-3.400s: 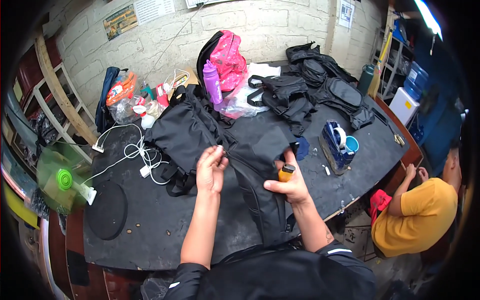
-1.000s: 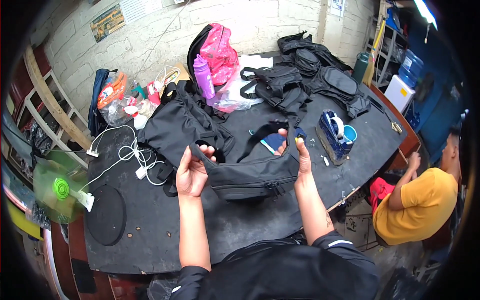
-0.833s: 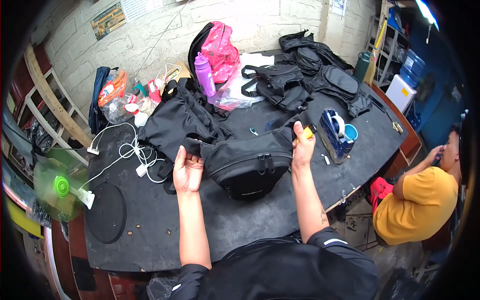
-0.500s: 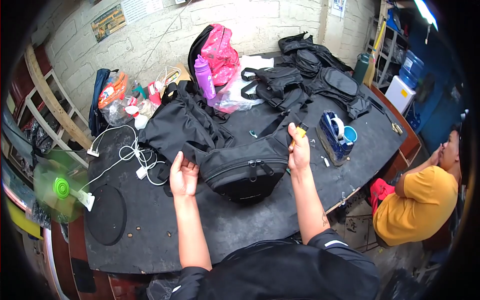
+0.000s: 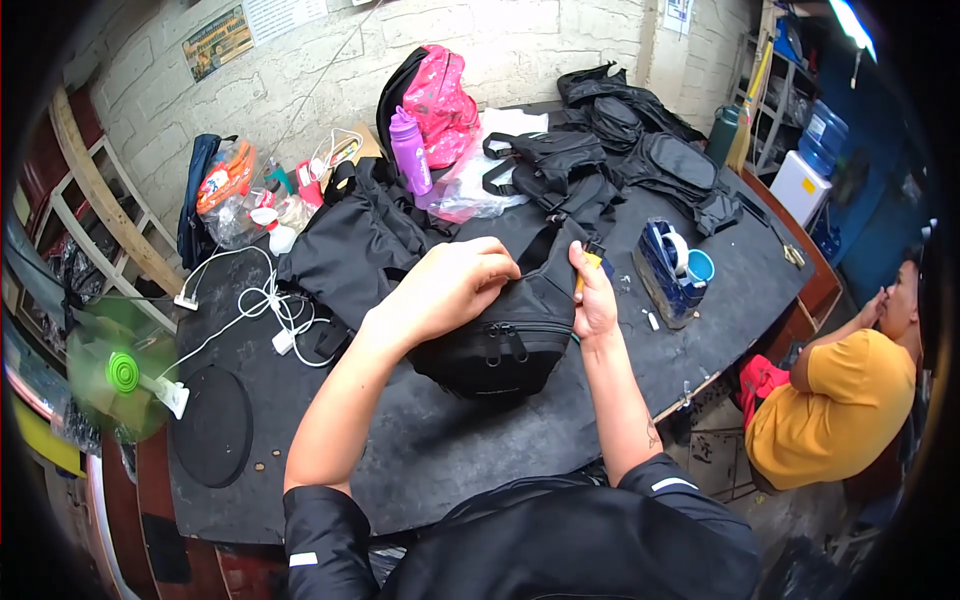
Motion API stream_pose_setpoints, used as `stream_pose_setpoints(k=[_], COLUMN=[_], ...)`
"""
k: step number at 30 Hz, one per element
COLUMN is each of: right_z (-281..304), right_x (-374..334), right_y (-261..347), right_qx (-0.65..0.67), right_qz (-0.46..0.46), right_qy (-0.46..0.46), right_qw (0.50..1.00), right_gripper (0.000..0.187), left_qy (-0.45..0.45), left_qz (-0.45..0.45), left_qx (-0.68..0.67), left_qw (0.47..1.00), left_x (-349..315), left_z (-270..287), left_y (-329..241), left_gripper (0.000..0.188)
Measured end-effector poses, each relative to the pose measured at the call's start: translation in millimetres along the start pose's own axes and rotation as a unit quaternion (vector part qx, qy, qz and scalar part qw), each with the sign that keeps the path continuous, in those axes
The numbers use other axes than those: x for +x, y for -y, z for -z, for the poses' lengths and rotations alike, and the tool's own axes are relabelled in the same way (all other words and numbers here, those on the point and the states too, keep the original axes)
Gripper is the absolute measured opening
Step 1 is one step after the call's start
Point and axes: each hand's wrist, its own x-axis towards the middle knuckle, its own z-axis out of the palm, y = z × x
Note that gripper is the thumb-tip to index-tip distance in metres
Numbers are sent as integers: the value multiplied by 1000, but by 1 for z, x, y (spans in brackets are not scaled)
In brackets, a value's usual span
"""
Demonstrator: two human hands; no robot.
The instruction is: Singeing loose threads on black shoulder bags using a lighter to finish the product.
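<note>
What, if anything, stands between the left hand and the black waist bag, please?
Nothing visible: the left hand touches the black waist bag at its top; the right hand holds its end and a yellow object.

The left hand (image 5: 450, 285) hides part of the black waist pack (image 5: 480, 370), and whether its fingertips pinch the fabric is unclear. The right hand (image 5: 595, 302) covers much of a yellow-and-black tool (image 5: 591, 264) at the pack's right end, leaving its kind uncertain. The pack's front marking (image 5: 498, 391) is too small to read. Far left of the pack, a green fan (image 5: 122, 372) blurs; beyond the pack, the upper edge cuts a white sheet (image 5: 284, 17).
</note>
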Motion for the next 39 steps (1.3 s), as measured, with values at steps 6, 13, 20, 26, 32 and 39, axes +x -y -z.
stream_pose_setpoints(k=[6,13,20,26,32,39], right_z=[5,5,3,11,10,5], right_x=[0,4,2,4,5,4], right_y=[1,-4,-7,-7,-4,-5], right_qx=[8,-12,13,33,31,37], right_qz=[-15,-1,-18,-32,-44,-42], right_qy=[21,-28,9,55,62,65], right_qw=[1000,1000,1000,997,997,996], right_gripper=[12,12,10,11,14,14], left_qy=[9,36,77,-115,-5,54], left_qz=[-29,-41,-36,55,15,-37], left_qx=[69,110,156,-23,-94,93], left_qw=[997,992,984,992,995,994], left_x=[6,6,6,4,0,-2], left_z=[-5,-4,-19,-10,-2,-4], left_y=[-6,-14,-12,5,-8,-14], left_gripper=[11,8,15,16,21,11])
